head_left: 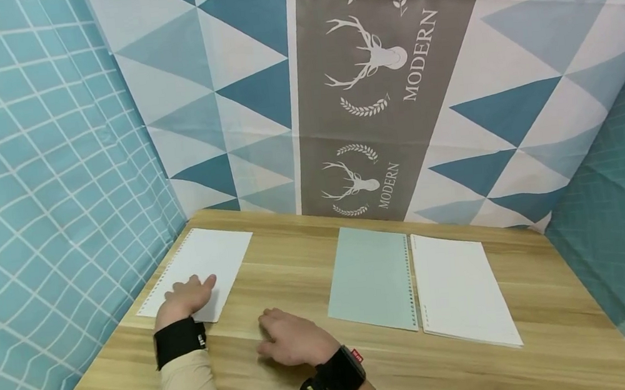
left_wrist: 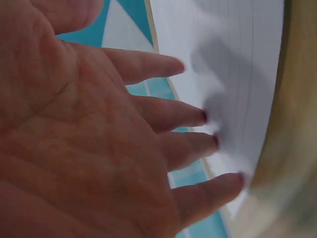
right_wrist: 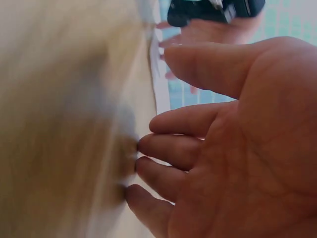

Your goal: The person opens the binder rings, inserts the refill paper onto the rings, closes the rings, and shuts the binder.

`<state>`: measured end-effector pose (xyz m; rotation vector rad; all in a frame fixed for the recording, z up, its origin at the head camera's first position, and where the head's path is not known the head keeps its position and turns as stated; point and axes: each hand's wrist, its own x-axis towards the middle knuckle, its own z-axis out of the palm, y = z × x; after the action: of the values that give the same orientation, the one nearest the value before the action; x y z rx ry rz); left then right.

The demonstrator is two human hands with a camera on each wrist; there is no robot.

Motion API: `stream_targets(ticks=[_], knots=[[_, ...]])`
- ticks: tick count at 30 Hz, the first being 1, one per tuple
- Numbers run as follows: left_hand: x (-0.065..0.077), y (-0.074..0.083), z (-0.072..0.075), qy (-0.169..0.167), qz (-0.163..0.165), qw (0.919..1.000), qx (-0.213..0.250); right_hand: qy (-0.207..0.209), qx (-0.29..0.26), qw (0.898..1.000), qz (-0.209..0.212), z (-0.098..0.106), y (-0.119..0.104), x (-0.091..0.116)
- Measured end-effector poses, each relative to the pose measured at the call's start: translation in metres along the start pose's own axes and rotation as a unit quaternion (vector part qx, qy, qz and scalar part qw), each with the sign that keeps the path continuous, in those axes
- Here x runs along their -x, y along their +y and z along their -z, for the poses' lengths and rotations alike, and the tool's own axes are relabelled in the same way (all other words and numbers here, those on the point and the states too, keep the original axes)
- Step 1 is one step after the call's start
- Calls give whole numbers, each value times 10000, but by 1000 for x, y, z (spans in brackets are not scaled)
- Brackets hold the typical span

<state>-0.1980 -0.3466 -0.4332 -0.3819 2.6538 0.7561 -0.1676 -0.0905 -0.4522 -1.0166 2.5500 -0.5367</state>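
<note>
At the left of the table lies a white sheet of lined paper (head_left: 213, 255) with a row of binding holes down its left edge. My left hand (head_left: 185, 297) is over its near end, fingers straight; in the left wrist view the fingertips (left_wrist: 210, 141) come right up to the paper's surface. My right hand (head_left: 298, 337) holds nothing and is low over the bare wood to the right of that sheet. Its fingers extend loosely in the right wrist view, with fingertips (right_wrist: 136, 193) close to the tabletop.
An opened spiral notebook lies to the right, with a pale green cover (head_left: 370, 277) on one side and a stack of white pages (head_left: 459, 287) on the other. Patterned cloth (head_left: 251, 88) stands behind the wooden table (head_left: 297, 268), and teal grid cloth (head_left: 31, 153) hangs along the left.
</note>
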Motion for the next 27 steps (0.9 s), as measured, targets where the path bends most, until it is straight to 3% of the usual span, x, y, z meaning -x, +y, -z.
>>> stream_targets(ticks=[3, 5, 6, 8, 11, 13, 16, 19, 20, 22, 24, 27], knots=[[-4, 22, -11, 52, -107, 9994, -326, 103, -817, 9958, -396, 8, 14, 3], [-6, 42, -21, 105, -251, 9984, -503, 272, -1733, 9822, -673, 12, 26, 5], [-7, 53, -27, 135, -331, 9975, -607, 417, -2287, 9696, -760, 14, 33, 6], [-7, 74, -40, 182, -504, 9953, -809, 659, -3615, 9259, -875, 18, 46, 7], [-4, 104, -59, 248, -728, 9910, -1095, 938, -5356, 8353, -812, 23, 65, 9], [-1, 123, -71, 308, -853, 9879, -1262, 999, -6170, 7769, -756, 28, 76, 13], [5, 144, -87, 436, -1004, 9828, -1488, 992, -6845, 7185, -739, 33, 92, 20], [8, 157, -96, 500, -1093, 9797, -1606, 1020, -7283, 6734, -761, 37, 103, 25], [8, 158, -97, 508, -1123, 9790, -1627, 1023, -7395, 6610, -759, 38, 106, 26], [8, 160, -99, 476, -1190, 9780, -1643, 1075, -7484, 6497, -793, 36, 110, 26], [7, 161, -101, 416, -1249, 9774, -1657, 1130, -7469, 6500, -821, 33, 113, 24], [8, 162, -101, 319, -1364, 9752, -1715, 1203, -7360, 6610, -830, 27, 115, 21]])
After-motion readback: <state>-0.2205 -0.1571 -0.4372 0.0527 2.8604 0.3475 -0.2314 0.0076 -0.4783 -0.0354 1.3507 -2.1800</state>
